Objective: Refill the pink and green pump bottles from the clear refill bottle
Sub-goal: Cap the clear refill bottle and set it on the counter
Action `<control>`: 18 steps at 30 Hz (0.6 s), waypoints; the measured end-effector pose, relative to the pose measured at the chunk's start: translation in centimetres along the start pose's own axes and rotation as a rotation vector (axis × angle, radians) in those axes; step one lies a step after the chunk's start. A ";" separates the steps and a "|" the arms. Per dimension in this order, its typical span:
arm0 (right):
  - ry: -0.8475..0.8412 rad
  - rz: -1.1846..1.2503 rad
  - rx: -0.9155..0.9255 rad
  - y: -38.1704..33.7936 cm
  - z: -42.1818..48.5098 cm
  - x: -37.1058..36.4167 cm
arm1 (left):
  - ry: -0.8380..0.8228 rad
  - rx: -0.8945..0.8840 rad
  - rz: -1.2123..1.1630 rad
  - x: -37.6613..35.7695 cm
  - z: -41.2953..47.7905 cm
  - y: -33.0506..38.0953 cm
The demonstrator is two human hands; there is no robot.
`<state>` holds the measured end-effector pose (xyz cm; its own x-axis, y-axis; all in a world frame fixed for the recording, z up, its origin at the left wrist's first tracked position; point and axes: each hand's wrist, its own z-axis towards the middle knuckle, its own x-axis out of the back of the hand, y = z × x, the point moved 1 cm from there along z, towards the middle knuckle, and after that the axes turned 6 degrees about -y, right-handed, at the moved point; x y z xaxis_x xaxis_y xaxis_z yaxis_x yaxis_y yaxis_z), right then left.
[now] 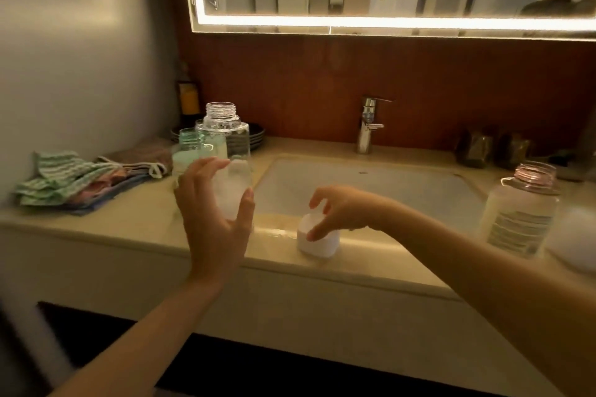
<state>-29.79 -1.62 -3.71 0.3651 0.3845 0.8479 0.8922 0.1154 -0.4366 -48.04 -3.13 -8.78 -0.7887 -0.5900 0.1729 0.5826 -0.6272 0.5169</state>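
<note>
The clear refill bottle [230, 138] stands uncapped on the counter left of the sink. My left hand [214, 216] wraps its lower part, with the thumb on the right side and the fingers across the front. Just behind it to the left is the green pump bottle [187, 153], its neck open and no pump on it. The pink pump bottle [522, 213], also without a pump, stands at the right of the sink. A white cap [319, 240] sits on the counter's front edge. My right hand [338, 211] hovers over it, fingertips touching its rim and thumb lifted.
The sink basin [371, 184] and chrome faucet [367, 126] fill the middle. Folded cloths [80, 180] lie at the left and dark plates [254, 137] are stacked behind the bottles. Dark items [493, 148] stand at the back right. A white object [577, 238] sits at the right edge.
</note>
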 end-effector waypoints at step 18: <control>0.707 0.288 0.376 -11.7 0.5 9.1 | -0.219 0.358 -0.199 0.3 1.9 -4.1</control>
<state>-37.04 1.04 8.98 0.7560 -0.2022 0.6225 0.6370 0.4459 -0.6288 -51.08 0.19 -9.28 -0.9236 -0.3305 0.1940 0.3414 -0.4795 0.8084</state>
